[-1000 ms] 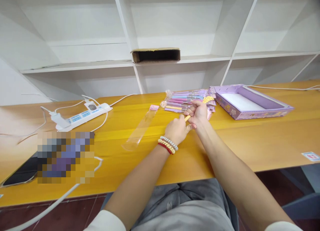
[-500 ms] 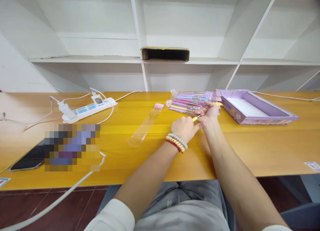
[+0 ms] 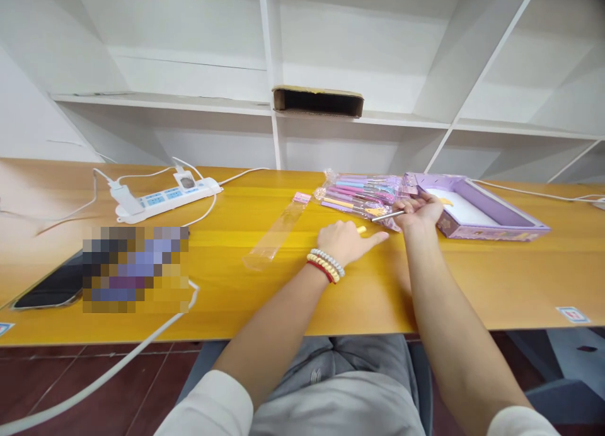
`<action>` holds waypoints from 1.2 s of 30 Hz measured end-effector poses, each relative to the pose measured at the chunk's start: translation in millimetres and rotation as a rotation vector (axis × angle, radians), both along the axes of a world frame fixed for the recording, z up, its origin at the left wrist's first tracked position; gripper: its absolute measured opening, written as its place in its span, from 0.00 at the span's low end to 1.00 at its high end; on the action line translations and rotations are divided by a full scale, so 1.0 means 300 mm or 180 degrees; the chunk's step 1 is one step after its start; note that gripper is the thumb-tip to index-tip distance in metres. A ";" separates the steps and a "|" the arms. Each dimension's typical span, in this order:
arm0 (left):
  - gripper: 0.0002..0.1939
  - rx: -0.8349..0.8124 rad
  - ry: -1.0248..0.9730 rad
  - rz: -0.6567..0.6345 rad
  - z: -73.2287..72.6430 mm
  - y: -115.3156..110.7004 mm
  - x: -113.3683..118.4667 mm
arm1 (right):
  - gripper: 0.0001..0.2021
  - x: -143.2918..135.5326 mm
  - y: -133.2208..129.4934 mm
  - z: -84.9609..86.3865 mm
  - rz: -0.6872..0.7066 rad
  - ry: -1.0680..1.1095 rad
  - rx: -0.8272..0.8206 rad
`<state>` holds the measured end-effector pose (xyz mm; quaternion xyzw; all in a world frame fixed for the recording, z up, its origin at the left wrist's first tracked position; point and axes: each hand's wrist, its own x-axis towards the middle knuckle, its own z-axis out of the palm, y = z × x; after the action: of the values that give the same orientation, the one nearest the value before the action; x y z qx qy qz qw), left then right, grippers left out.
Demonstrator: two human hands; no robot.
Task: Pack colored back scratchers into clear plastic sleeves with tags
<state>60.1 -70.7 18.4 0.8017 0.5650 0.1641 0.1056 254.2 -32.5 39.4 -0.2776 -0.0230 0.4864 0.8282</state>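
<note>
Over the table, my left hand [image 3: 339,242] is closed round a yellow pen cap [image 3: 362,230]; only its end shows past my fingers, and my thumb points right. My right hand [image 3: 418,214] is closed on a pen [image 3: 387,216], its thin silvery shaft pointing left toward the cap. A yellow ornament [image 3: 445,201] at the pen's other end sticks out beyond my right hand, in front of the purple box [image 3: 496,234]. Cap and pen are apart. Behind my hands lie several pens in clear wrappers [image 3: 357,190]. A flat clear plastic sleeve [image 3: 274,234] lies left of my left hand.
A white power strip [image 3: 170,200] with plugs and cables sits at the back left. Nearer is a dark phone [image 3: 50,288] beside a blurred-out patch. White shelves [image 3: 350,39] rise behind the table, with an open cardboard box [image 3: 317,102] on one.
The yellow cap has come off the pen. My right hand has moved right with the pen, and my left hand has shifted slightly left with the cap.
</note>
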 end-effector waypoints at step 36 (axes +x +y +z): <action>0.12 0.0334 0.0392 -0.0958 -0.104 0.065 -0.034 | 0.28 -0.064 -0.097 -0.074 0.1092 -0.1441 0.0961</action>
<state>49.9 -51.3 -12.8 0.8902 0.4346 0.1263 0.0523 235.1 -61.5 17.2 -0.2449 -0.3250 0.5359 0.7398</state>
